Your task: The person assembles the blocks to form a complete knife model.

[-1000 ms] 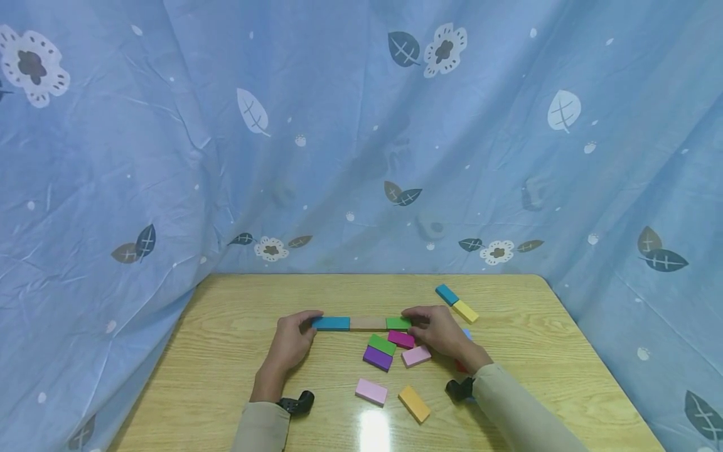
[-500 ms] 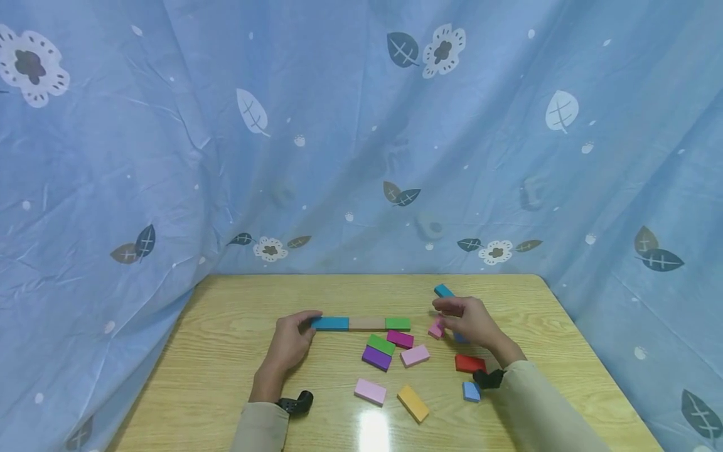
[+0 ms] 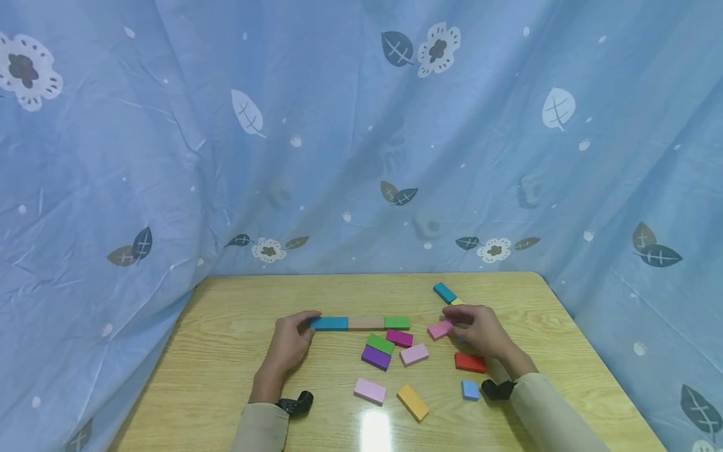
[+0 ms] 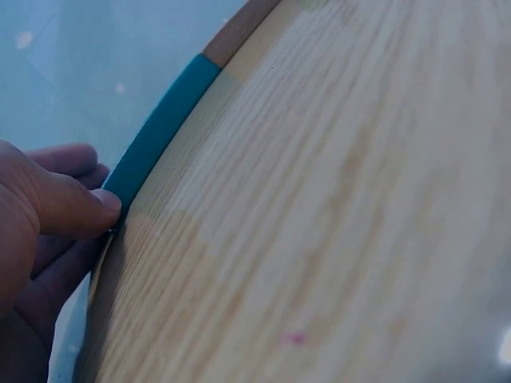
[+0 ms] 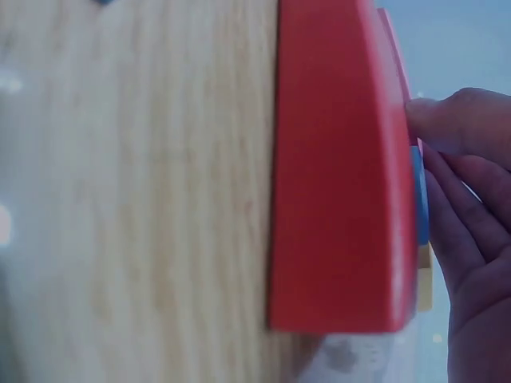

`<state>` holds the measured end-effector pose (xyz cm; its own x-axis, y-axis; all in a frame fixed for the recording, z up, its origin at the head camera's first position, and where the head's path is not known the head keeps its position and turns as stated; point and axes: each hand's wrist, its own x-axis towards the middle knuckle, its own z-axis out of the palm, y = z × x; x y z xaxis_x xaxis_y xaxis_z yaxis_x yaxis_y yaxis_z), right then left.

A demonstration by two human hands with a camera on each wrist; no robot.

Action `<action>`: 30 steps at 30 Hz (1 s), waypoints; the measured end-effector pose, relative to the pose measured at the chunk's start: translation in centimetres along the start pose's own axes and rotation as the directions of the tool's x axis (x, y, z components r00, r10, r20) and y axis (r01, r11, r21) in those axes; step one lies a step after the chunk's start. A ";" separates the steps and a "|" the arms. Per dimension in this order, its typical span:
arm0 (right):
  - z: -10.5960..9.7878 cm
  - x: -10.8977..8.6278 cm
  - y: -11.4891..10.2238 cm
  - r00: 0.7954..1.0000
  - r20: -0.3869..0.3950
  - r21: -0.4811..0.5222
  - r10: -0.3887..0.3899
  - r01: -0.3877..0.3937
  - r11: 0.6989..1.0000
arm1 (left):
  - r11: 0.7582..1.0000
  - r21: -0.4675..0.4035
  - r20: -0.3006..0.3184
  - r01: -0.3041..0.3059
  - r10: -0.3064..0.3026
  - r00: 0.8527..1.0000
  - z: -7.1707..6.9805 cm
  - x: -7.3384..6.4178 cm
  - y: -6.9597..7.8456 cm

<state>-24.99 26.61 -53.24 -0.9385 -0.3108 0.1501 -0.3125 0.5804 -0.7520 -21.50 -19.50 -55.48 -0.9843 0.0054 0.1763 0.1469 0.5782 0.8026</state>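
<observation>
My left hand (image 3: 289, 344) pinches the left end of a blue block (image 3: 330, 324). The left wrist view shows the thumb on its near face and fingers behind. A wood-coloured block (image 3: 366, 323) and a green block (image 3: 397, 322) continue from it in a straight row, end to end. Right of that row, my right hand (image 3: 487, 333) pinches the right end of a pink block (image 3: 439, 329) between thumb and fingers. In the right wrist view a large red block (image 5: 339, 175) partly hides the pink one.
Below the row lie a magenta block (image 3: 399, 338), a purple block (image 3: 376, 357), light pink blocks and an orange block (image 3: 413, 402). A small light-blue block (image 3: 471, 390) lies by the right wrist. Behind the right hand are a blue block (image 3: 444, 292) and a partly hidden yellow one.
My right hand has left the green block at the row's end, moved right and taken hold of the pink block, which has turned slightly. The left hand stays on the blue block.
</observation>
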 end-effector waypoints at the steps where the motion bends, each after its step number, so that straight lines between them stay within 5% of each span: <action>1: 0.0 0.0 0.0 1.000 0.005 0.000 -0.002 0.002 1.000 | 1.000 -0.001 -0.001 0.000 0.000 1.000 0.0 0.0 0.0; 8: 0.2 -0.1 0.4 1.000 0.019 -0.011 -0.010 0.010 1.000 | 1.000 -0.003 0.002 -0.008 0.008 1.000 0.0 0.1 -0.1; 20: 0.1 0.9 -1.6 0.996 -0.087 0.045 0.013 -0.009 0.999 | 1.000 0.006 0.002 -0.006 0.006 1.000 -0.2 0.0 0.0; 30: 1.6 2.0 -1.3 1.000 -0.011 0.076 0.018 -0.017 0.997 | 1.000 0.003 0.001 -0.007 0.007 1.000 -0.1 -0.1 0.0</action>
<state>-26.23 24.04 -53.03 -0.9455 -0.2920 0.1438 -0.2845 0.5270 -0.8008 -21.45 -19.57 -55.49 -0.9834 0.0109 0.1813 0.1538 0.5808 0.7994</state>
